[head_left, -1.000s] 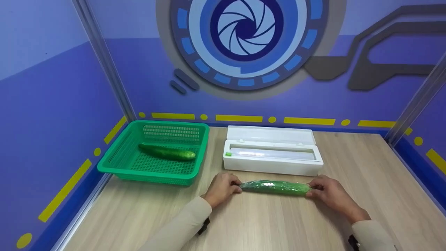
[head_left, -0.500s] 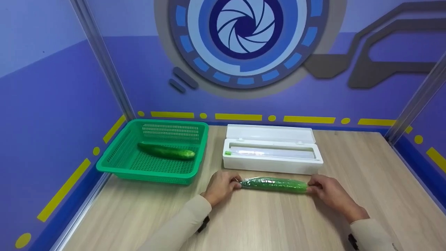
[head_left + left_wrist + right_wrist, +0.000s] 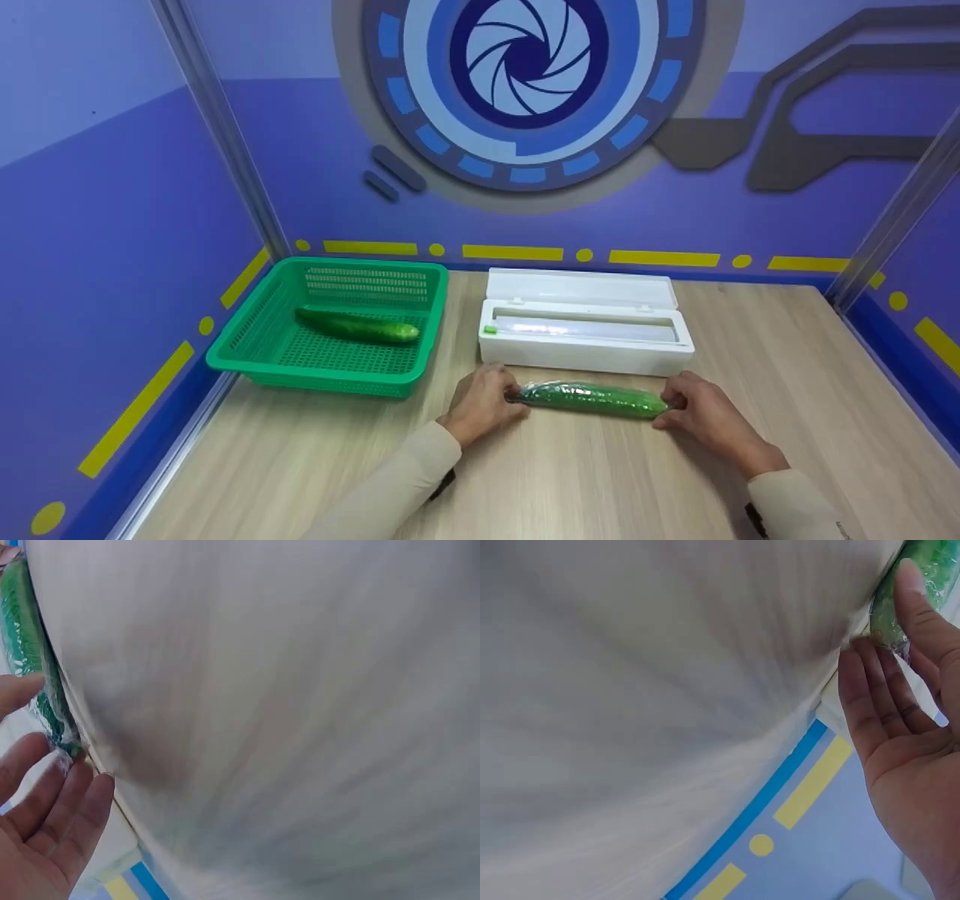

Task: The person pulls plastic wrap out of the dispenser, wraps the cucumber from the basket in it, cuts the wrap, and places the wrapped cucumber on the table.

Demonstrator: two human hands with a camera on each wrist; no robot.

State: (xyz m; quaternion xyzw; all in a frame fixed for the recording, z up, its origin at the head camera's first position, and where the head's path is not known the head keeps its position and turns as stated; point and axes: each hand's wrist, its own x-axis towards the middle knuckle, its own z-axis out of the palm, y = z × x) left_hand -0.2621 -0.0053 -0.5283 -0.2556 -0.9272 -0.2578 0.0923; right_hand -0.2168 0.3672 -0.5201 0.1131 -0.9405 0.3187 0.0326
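Note:
A cucumber (image 3: 592, 397) in clear cling film lies lengthwise across the table in front of me. My left hand (image 3: 484, 401) holds its darker left end, thumb on the near side. At the lighter right end my right hand (image 3: 705, 412) has thumb and fingers around the tip. The left wrist view shows the film bunched at the cucumber's end (image 3: 64, 739), by the fingertips (image 3: 97, 791). In the right wrist view the thumb overlaps the wrapped cucumber (image 3: 889, 615), with the fingers (image 3: 866, 682) reaching to its end.
Just behind the cucumber stands a white cling film box (image 3: 585, 358), lid up, with a film roll (image 3: 592, 329) and a green slider (image 3: 490, 329). At the left, a green basket (image 3: 322, 377) holds an unwrapped cucumber (image 3: 360, 327). Blue printed walls enclose the wooden table (image 3: 570, 480).
Both hands stay at the cucumber's ends. The left hand has shifted slightly right over its end, and the right thumb has come slightly left and nearer. The basket and box have not moved.

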